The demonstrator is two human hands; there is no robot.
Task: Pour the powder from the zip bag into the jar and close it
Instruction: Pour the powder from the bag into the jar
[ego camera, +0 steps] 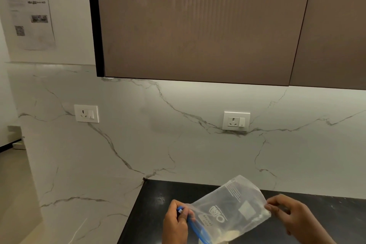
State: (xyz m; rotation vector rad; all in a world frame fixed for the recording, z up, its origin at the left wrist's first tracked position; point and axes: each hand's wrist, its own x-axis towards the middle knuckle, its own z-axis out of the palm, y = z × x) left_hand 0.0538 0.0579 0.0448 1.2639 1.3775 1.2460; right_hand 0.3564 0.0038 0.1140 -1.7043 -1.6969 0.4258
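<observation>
One zip bag (231, 208) hangs above the black countertop (158, 194), held between two hands, left hand (176, 222) and right hand (293, 216). Two wall sockets (86, 113) (236, 121) sit on the marble backsplash. One printed sheet (29, 16) hangs at the upper left. Two cabinet doors (198, 25) (334, 25) show overhead.

I see bare black counter (168, 194) behind and left of the zip bag (231, 210). The marble wall (178, 144) blocks the back, and the overhead cabinet (198, 25) caps room above.

The clear bag (233, 204) is showing a blue zip strip (195, 226) and white print, lying over a black counter (154, 204), against white, grey-veined marble (138, 134) and brown ribbed cabinets (198, 25).
</observation>
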